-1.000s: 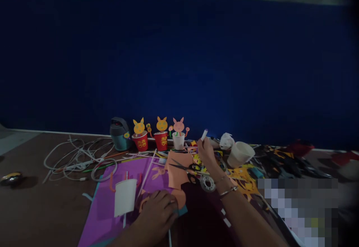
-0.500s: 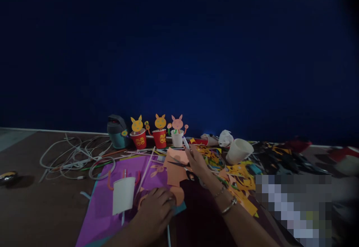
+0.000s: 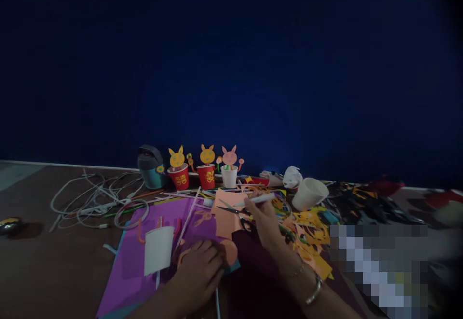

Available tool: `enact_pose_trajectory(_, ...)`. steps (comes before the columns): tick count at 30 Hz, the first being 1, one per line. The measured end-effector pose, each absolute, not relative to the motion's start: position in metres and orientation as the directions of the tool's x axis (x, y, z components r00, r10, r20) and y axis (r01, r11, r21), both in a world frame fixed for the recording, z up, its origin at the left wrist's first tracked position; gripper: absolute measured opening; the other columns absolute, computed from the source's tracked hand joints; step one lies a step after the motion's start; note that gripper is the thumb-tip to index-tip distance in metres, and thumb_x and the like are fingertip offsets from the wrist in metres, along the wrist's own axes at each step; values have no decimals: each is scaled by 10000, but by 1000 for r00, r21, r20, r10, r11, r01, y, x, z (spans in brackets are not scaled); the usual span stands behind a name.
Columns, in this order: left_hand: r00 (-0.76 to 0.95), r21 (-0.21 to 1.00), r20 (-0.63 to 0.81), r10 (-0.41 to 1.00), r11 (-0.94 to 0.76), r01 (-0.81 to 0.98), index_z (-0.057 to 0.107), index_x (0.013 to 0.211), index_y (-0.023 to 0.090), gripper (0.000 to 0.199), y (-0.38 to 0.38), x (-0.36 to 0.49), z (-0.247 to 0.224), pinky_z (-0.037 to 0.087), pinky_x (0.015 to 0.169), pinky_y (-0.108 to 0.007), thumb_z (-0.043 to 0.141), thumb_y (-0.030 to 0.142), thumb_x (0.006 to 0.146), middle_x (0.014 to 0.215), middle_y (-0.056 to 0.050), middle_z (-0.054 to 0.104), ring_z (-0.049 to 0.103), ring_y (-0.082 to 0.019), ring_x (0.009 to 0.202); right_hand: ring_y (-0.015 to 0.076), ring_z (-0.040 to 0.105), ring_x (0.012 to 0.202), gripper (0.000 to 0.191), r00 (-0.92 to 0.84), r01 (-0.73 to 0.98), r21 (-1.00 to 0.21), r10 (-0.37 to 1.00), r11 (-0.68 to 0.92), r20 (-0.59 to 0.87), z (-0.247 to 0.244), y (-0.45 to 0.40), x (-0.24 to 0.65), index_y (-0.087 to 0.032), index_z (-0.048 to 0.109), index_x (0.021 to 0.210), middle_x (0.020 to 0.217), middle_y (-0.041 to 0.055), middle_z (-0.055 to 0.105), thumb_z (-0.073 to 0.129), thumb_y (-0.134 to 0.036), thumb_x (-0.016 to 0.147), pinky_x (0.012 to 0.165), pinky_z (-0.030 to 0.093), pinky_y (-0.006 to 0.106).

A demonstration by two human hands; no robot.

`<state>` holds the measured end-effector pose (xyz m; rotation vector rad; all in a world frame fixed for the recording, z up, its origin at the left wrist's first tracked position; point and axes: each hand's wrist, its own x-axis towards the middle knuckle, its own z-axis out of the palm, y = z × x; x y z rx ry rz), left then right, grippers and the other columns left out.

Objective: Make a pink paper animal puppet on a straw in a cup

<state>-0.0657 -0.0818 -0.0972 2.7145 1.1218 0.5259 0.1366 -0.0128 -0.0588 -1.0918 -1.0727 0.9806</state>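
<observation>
Your right hand (image 3: 265, 220) has its fingers closed around a white marker (image 3: 265, 198), the narrow end pointing to nine o'clock, near the spread scissors (image 3: 236, 211) on an orange sheet (image 3: 224, 228). Your left hand (image 3: 200, 268) curls low, with a rounded orange piece (image 3: 230, 252) just beside it at two o'clock and a white cup (image 3: 158, 251) at ten; whether it grips anything, I cannot tell.

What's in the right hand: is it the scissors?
No, the right hand holds a white pen, while the scissors lie partly on orange paper.
</observation>
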Motion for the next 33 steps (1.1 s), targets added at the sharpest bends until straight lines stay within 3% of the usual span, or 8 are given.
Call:
enact_pose_trajectory(3, 668, 289, 245, 703, -711, 641, 614, 926, 218, 134, -82, -65, -95, 376, 798, -352, 485, 210, 892, 939, -26, 626, 502, -199, 896, 130, 490, 625, 219, -77, -421, -903, 995, -89, -62, -71, -35, 122, -212, 506, 732, 644, -47, 480, 712, -283, 712, 631, 425, 263)
enact_pose_trajectory(5, 671, 300, 242, 700, -712, 635, 619, 908, 221, 147, -82, -65, -92, 377, 775, -340, 472, 206, 902, 922, -23, 621, 499, -192, 885, 120, 499, 617, 192, -190, -522, -822, 970, -229, -150, -80, -40, 117, -205, 535, 731, 643, -50, 482, 715, -268, 717, 679, 449, 285)
enact_pose_trajectory(8, 670, 297, 247, 700, -713, 635, 623, 946, 229, 148, -83, -66, -89, 376, 790, -341, 481, 232, 904, 978, -29, 616, 493, -199, 925, 127, 541, 672, 164, -164, -568, -802, 980, -184, -109, -89, -36, 117, -205, 582, 752, 693, -40, 536, 721, -285, 718, 745, 453, 300)
enact_pose_trajectory(12, 663, 282, 215, 717, -695, 661, 616, 974, 233, 137, -85, -66, -89, 367, 811, -358, 511, 269, 892, 1016, -24, 604, 483, -213, 950, 152, 582, 764, 144, -132, -495, -861, 990, -112, -53, -88, -33, 123, -207, 628, 798, 745, -17, 604, 692, -330, 760, 811, 437, 308)
enact_pose_trajectory(19, 636, 247, 149, 757, -651, 717, 619, 872, 215, 109, -84, -64, -91, 358, 765, -361, 546, 296, 873, 960, -24, 589, 476, -217, 903, 177, 609, 824, 205, -305, -534, -784, 937, -316, -170, -83, -49, 119, -186, 625, 910, 829, 33, 642, 671, -350, 796, 811, 462, 355)
enact_pose_trajectory(22, 659, 253, 158, 736, -675, 693, 616, 922, 220, 111, -82, -64, -92, 361, 780, -361, 526, 273, 885, 960, -27, 596, 480, -217, 914, 153, 590, 810, 149, -246, -497, -837, 962, -231, -120, -91, -47, 119, -198, 624, 867, 820, 7, 617, 667, -326, 804, 824, 446, 320)
enact_pose_trajectory(27, 668, 261, 175, 724, -688, 677, 607, 962, 233, 123, -82, -65, -94, 365, 810, -371, 506, 250, 893, 986, -22, 601, 486, -220, 936, 162, 572, 838, 157, -160, -332, -938, 986, -94, -42, -98, -41, 128, -212, 624, 840, 856, 3, 607, 584, -362, 856, 830, 430, 303)
enact_pose_trajectory(33, 646, 273, 207, 735, -677, 683, 607, 881, 215, 73, -84, -66, -92, 377, 792, -360, 538, 234, 867, 982, -24, 590, 492, -218, 938, 150, 550, 667, 111, -173, -10, -1000, 985, -2, 0, -97, -46, 133, -191, 585, 798, 686, -11, 593, 555, -290, 836, 617, 404, 254)
